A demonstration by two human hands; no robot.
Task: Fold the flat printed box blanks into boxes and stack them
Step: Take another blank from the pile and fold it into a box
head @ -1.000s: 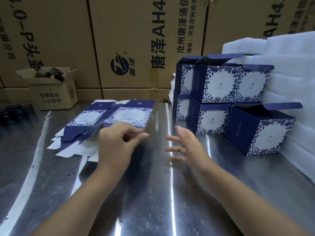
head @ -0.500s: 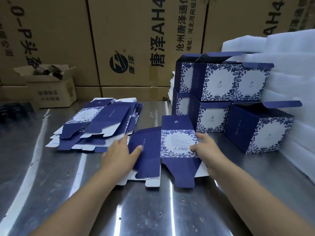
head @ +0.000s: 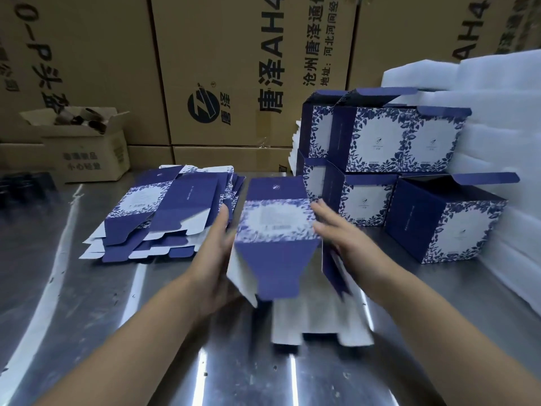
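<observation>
A blue-and-white floral box blank (head: pixel 276 227) is lifted above the steel table (head: pixel 87 303), partly squared up, with its blue and white flaps hanging toward me. My left hand (head: pixel 213 253) presses its left side. Against its right side lies my right hand (head: pixel 339 235), fingers spread. A pile of flat blanks (head: pixel 169 218) lies on the table to the left. Several folded boxes (head: pixel 395 148) are stacked in two layers at the back right, and one more folded box (head: pixel 448 221) stands alone with its lid flap up.
Large brown cartons (head: pixel 234 68) wall off the back. A small open carton (head: pixel 85 148) sits at the back left. White foam sheets (head: pixel 503 118) are piled along the right edge behind the folded boxes.
One blank was pulled off the pile to the middle of the table. Both hands then lifted it off the table and pushed it open from flat.
</observation>
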